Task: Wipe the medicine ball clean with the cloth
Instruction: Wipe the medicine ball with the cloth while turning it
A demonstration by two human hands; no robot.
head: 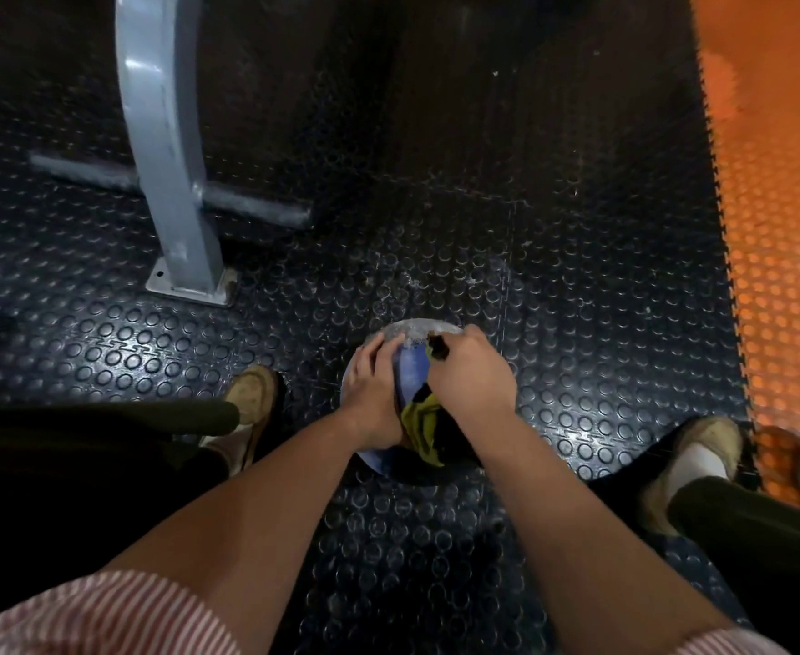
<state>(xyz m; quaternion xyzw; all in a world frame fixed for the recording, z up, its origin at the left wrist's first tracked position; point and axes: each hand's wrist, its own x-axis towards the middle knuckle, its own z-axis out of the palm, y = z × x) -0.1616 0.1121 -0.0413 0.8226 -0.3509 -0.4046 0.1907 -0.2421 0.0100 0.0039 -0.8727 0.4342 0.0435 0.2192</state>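
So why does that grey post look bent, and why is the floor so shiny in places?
Head view: the wide-angle lens probably bows the grey post; light leaves glare patches on the black studded mat; the orange floor looks washed out; the top is dim; the right hand gripping the cloth is slightly blurred.

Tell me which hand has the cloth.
The right hand: it grips the yellow-and-dark cloth against the medicine ball, while the left hand rests bare on the ball.

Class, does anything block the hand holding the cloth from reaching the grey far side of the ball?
Nothing visible does. The right hand holds the cloth straight against the ball; the left hand rests on its left side, beside the cloth.
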